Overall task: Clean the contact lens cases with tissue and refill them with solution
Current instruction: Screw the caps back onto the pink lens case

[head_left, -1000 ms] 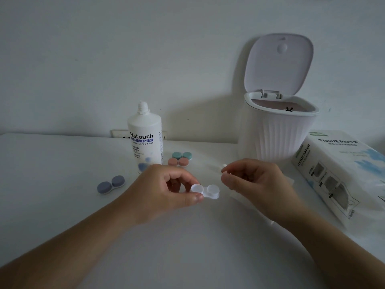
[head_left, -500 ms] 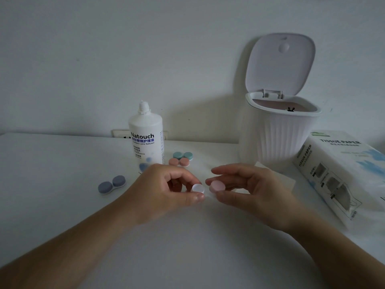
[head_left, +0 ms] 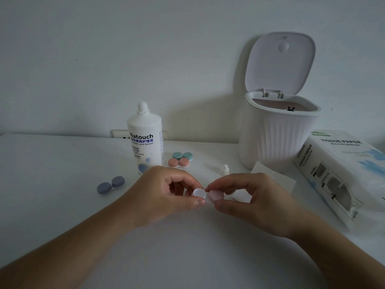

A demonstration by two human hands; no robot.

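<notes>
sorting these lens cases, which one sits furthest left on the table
The grey-blue lens case, lying alone left of the solution bottle. The teal case and pink case sit together right of that bottle.

- A plain pale wall [head_left: 104, 59] fills the upper half, dimly lit.
- A white table [head_left: 52, 163] butts against it.
- A wall socket [head_left: 117, 134] sits at the table's back edge.

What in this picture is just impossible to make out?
- White lens case: its middle is covered by the fingers of the left hand and right hand.
- Bin: its contents lie below the rim.
- Tissue pack: cut off by the right edge.
- Solution bottle: the small print is too fine to read.
</notes>
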